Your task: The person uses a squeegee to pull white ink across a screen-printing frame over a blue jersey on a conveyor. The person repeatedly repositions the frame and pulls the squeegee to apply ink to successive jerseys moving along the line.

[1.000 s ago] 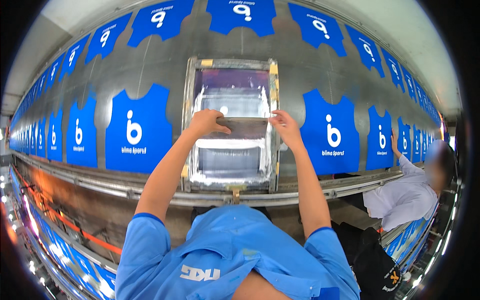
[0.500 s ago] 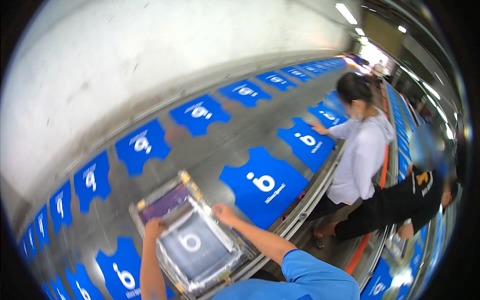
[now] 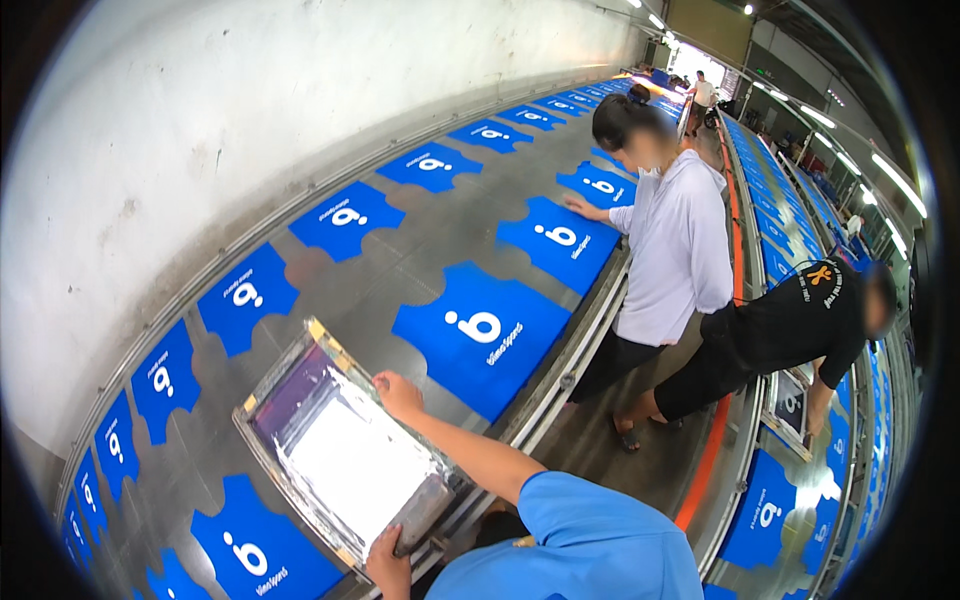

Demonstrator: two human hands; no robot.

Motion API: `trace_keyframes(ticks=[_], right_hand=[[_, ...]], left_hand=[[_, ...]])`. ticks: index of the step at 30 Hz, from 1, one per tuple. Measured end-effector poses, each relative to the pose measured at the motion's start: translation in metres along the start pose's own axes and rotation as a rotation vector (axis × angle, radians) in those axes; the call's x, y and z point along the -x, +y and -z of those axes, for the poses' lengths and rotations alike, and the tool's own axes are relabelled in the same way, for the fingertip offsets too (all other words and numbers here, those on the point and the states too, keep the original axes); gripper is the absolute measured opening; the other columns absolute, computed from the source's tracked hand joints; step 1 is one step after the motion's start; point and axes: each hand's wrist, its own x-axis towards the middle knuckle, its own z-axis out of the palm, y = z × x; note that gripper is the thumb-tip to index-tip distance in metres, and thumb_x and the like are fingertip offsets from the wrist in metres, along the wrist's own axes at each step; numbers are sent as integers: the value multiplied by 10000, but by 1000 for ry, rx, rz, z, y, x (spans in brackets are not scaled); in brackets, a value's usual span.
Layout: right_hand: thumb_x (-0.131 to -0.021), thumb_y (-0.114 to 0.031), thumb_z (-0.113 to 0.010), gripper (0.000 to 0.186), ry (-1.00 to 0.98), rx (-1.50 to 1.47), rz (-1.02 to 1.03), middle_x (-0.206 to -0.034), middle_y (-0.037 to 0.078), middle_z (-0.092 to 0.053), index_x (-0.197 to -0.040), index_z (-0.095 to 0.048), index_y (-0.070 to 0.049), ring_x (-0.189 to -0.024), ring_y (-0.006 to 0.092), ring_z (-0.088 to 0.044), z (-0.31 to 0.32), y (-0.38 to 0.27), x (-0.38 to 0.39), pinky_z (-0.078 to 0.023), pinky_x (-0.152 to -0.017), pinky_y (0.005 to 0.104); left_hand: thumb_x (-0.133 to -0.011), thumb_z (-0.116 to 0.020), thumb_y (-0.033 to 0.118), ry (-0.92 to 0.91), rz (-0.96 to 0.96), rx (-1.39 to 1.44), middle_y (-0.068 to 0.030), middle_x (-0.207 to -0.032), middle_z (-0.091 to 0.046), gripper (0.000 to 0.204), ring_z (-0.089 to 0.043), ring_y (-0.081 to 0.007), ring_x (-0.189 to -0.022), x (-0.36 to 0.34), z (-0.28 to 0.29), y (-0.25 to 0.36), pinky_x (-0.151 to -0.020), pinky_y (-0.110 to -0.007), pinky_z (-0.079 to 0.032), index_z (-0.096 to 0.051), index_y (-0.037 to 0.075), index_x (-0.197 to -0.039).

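A screen-printing frame (image 3: 272, 374) lies tilted in view on the grey table before me, its mesh streaked with bright white. My left hand (image 3: 388, 562) is at the frame's near end, fingers closed around the end of a grey squeegee (image 3: 428, 512). At the frame's right edge, my right hand (image 3: 400, 393) is closed on the rim; some fingertips are hidden. Right of the frame lies a blue shirt panel (image 3: 455, 365) with a white print. Another printed blue panel (image 3: 240, 578) lies left of the frame's near end.
Rows of printed blue panels (image 3: 247, 300) line the long table (image 3: 340, 285) beside a white wall (image 3: 200, 130). A person in a pale hoodie (image 3: 672, 250) touches a panel to the right. Beyond the aisle, a person in black (image 3: 775, 330) bends over another table with a small frame (image 3: 788, 405).
My left hand has drawn the squeegee from the frame's far part to its near end. The mesh now looks bright white, hiding the printed shape seen before. My right hand stays at the frame's edge.
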Motion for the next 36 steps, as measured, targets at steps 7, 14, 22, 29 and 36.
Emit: trace_keyframes(ticks=[7,14,22,29,36], right_hand=[[-986,-277,-626,208,120,-62,249,-1027,120,-750,-1040,-722,-100,-935,320,-716,-85,-25,57,-547,-814,417],[-1000,-335,-623,246,-21,-141,133,-752,108,-689,-1052,-722,-115,-647,274,-645,-137,-27,110,-490,-626,412],[-1020,-329,-598,238,-43,-119,133,-664,112,-641,-1068,-695,-117,-609,301,-645,-147,-35,110,-458,-562,430],[-1026,-337,-562,204,43,-94,160,-741,165,-679,-1065,-676,-173,-696,402,-666,-150,-29,110,-493,-606,509],[-1004,-308,-604,198,2,-4,170,-780,160,-677,-1127,-660,-164,-716,386,-671,-169,-26,109,-482,-615,489]], left_hand=[[-671,-859,225,93,79,-249,-56,-1033,-742,305,-678,-273,-969,4,99,-89,-855,-428,-497,-755,150,-948],[-738,-863,349,-14,114,-351,-26,-861,-724,318,-664,-248,-839,27,172,-115,-801,-394,-421,-737,121,-921],[-661,-905,254,11,88,-390,-19,-1113,-694,358,-628,-251,-1055,18,161,-143,-863,-418,-416,-691,152,-930],[-654,-892,172,-114,190,-382,-22,-964,-739,506,-672,-244,-952,12,159,-144,-880,-403,-443,-716,185,-1129],[-612,-768,4,1,144,-415,-32,-975,-769,428,-707,-232,-893,42,151,-158,-807,-394,-518,-778,211,-987]])
